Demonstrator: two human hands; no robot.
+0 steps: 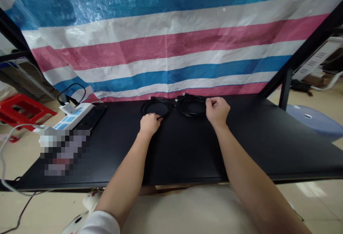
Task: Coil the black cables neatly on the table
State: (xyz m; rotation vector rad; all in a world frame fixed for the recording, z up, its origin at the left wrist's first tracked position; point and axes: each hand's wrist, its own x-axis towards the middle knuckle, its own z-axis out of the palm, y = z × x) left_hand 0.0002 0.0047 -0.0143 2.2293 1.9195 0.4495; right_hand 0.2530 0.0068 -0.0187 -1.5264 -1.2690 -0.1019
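Two coiled black cables lie near the back edge of the black table [184, 151]. At the near edge of the left cable coil [169, 107] is my left hand [150, 123], its fingers closed around part of the coil. My right hand [218, 111] is closed at the right side of the right cable coil [183, 108], thumb and fingers pinching its edge. Connector ends show at the top left of the right coil. The two coils lie side by side, a small gap between them. My fingers partly hide both grips.
A striped tarp [166, 58] hangs behind the table. On the left are a white power strip [71, 120] with plugs, a dark phone [93, 117] and a pixelated patch. Beyond the table stand a red stool [26, 108] and a bluish round object [316, 121].
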